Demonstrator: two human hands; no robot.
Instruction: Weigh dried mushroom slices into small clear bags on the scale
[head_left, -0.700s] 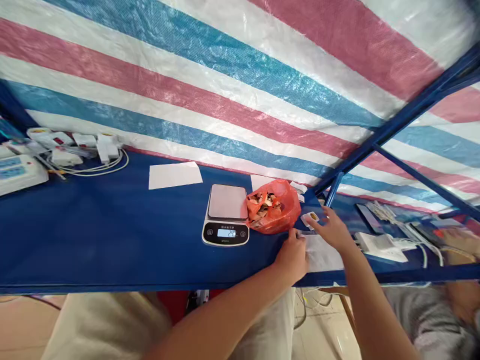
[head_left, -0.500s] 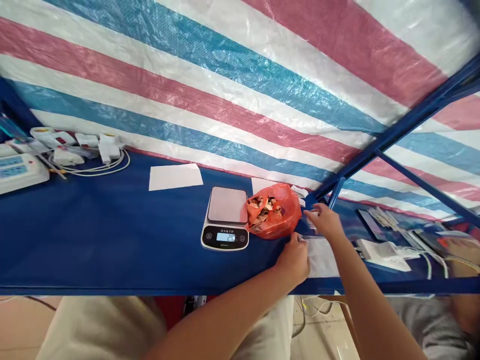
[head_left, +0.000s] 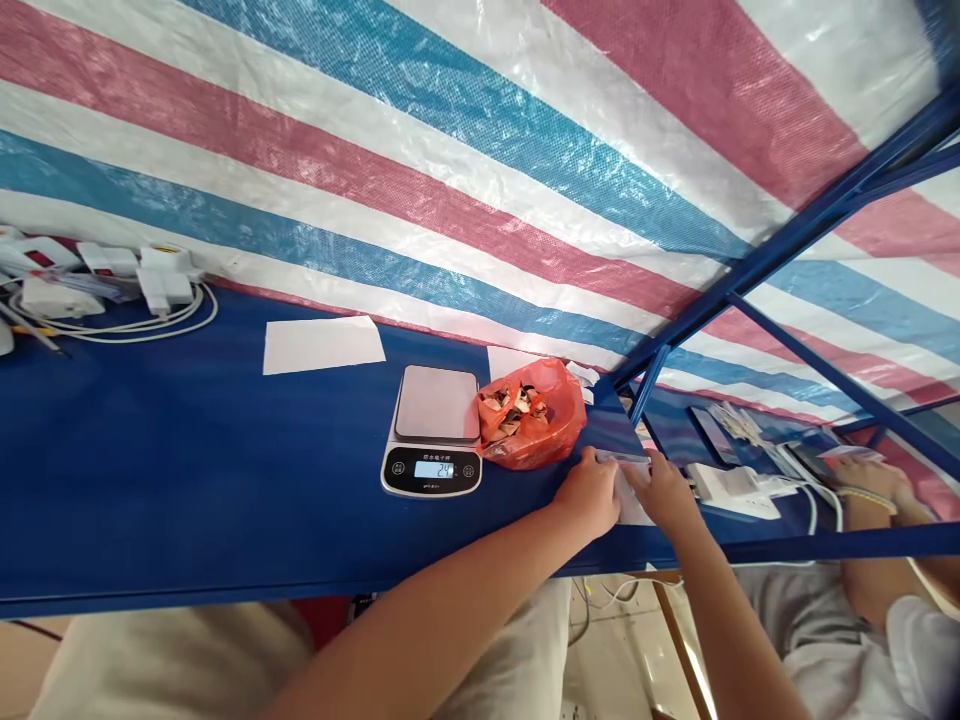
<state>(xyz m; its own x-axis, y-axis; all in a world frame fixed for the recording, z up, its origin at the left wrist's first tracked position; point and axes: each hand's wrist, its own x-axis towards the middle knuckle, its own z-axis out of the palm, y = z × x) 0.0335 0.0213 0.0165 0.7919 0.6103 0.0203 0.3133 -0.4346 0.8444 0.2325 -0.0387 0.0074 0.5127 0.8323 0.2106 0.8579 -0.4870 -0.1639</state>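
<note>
My left hand (head_left: 590, 496) and my right hand (head_left: 663, 490) are close together near the table's front edge. Their fingers pinch the two top corners of a thin clear plastic bag (head_left: 622, 458), whose lower part looks whitish on the table. Just beyond my left hand sits a crumpled red plastic bag (head_left: 551, 435) with dry brown-and-cream pieces (head_left: 514, 410) in its opening. Touching its left side is a white kitchen scale (head_left: 436, 402) with a bare grey plate; the lit display (head_left: 435, 471) seems to read 2.4.
A white paper sheet (head_left: 322, 345) lies left of the scale. White plugs and cables (head_left: 127, 290) crowd the far left. Blue frame bars (head_left: 750, 272) stand at the right; beyond are a power strip (head_left: 739, 490) and another person's hands (head_left: 874, 480). Striped sheeting (head_left: 390, 170) hangs behind.
My right hand has come down and left from above the table to grip the clear bag's right corner. My left hand keeps its hold. The view has shifted to the right.
</note>
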